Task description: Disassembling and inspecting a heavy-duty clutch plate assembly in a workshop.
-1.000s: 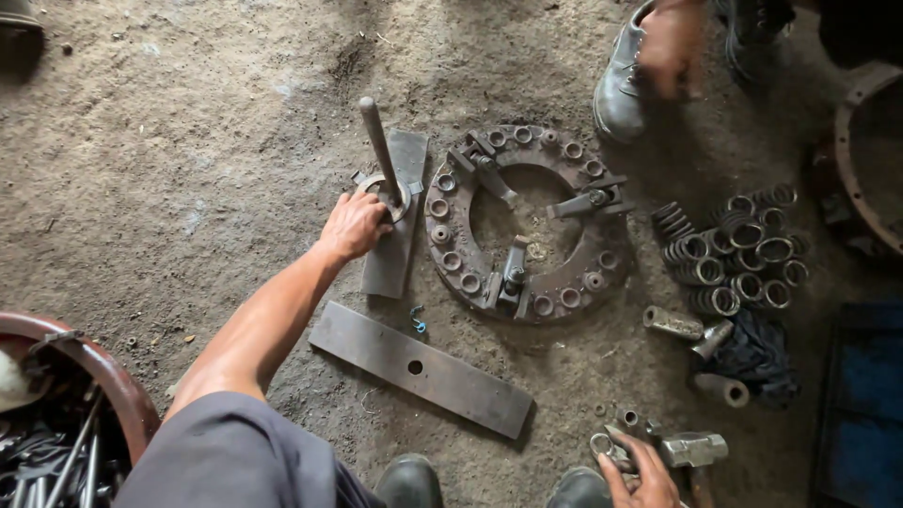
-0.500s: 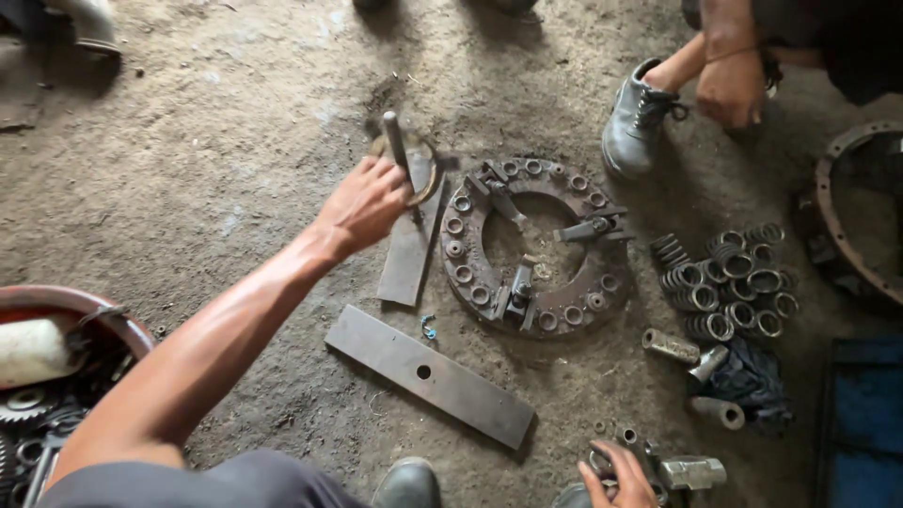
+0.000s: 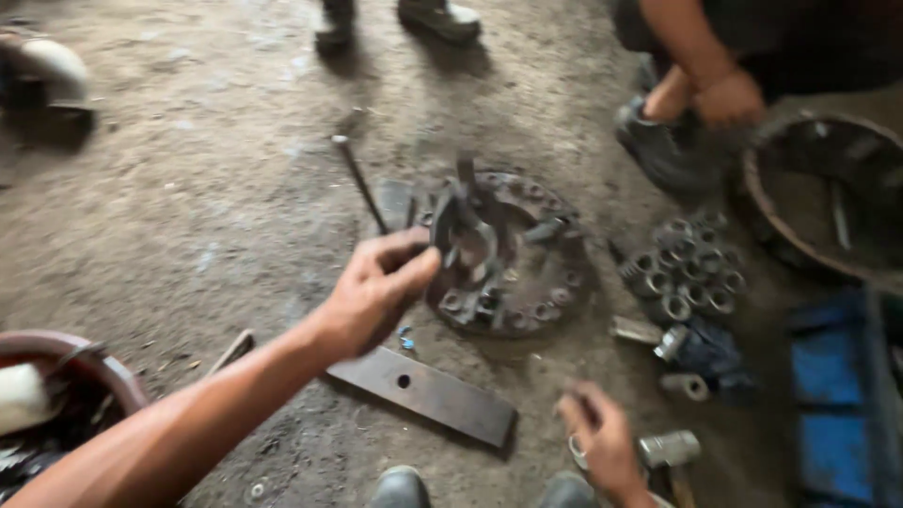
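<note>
The left hand [image 3: 376, 287] has been raised off the floor, clenched on a rod [image 3: 360, 183] beside the clutch plate [image 3: 513, 254]; the right hand [image 3: 602, 442], grip indeterminate, rests by a hammer [image 3: 670, 449]; the rod should be kept steady.

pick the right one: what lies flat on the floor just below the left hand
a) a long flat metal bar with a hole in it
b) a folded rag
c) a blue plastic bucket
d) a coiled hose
a: a long flat metal bar with a small hole in its face lies on the dirt floor just below the left hand, near the round metal plate.
</note>
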